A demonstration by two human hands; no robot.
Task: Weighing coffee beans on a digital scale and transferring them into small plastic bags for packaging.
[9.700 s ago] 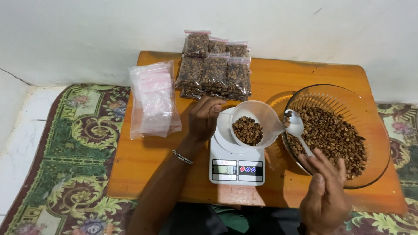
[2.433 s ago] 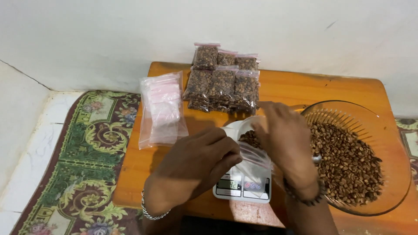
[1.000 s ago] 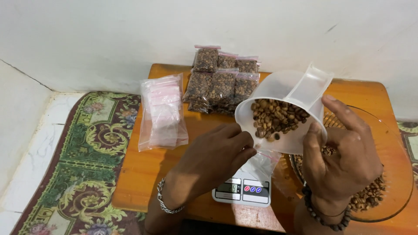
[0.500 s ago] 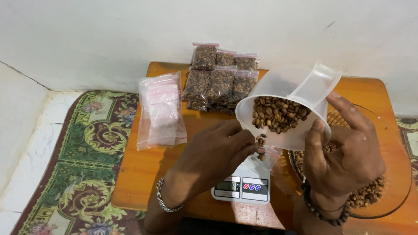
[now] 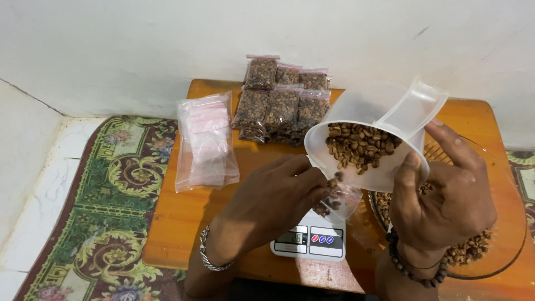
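1. Tipping toward the left, the translucent white plastic measuring scoop point(image 5: 365, 120) sits in the right hand point(image 5: 446, 200), thumb pressed on its near wall and fingers wrapped round the far side, a firm closed grip on the cup.
2. Brown roasted coffee beans point(image 5: 359, 146) crowd the scoop's lower lip, and a few are caught in mid-fall just below the rim.
3. The left hand point(image 5: 273, 203) pinches the mouth of a small clear plastic zip bag point(image 5: 337, 202), fingertips closed together on its edge; the bag hangs open right under the scoop's lip, with a handful of beans already in its bottom.
4. That bag hovers just above the white digital kitchen scale point(image 5: 312, 241), which stands on the orange wooden table point(image 5: 184, 214) near its front edge.
5. A silver chain bracelet point(image 5: 209, 262) shows on the left wrist and a dark beaded bracelet point(image 5: 415, 267) on the right.
6. Behind the right hand, the large clear glass bowl point(image 5: 507, 223) holds more beans, partly hidden by the palm.
7. At the back of the table, against the white wall point(image 5: 139, 44), lies a stack of filled bean bags with pink zip strips point(image 5: 281, 100).
8. Left of those, a pile of empty clear zip bags point(image 5: 206, 142) rests flat, well apart from both hands.
9. A green patterned rug point(image 5: 106, 212) covers the floor beside the table.
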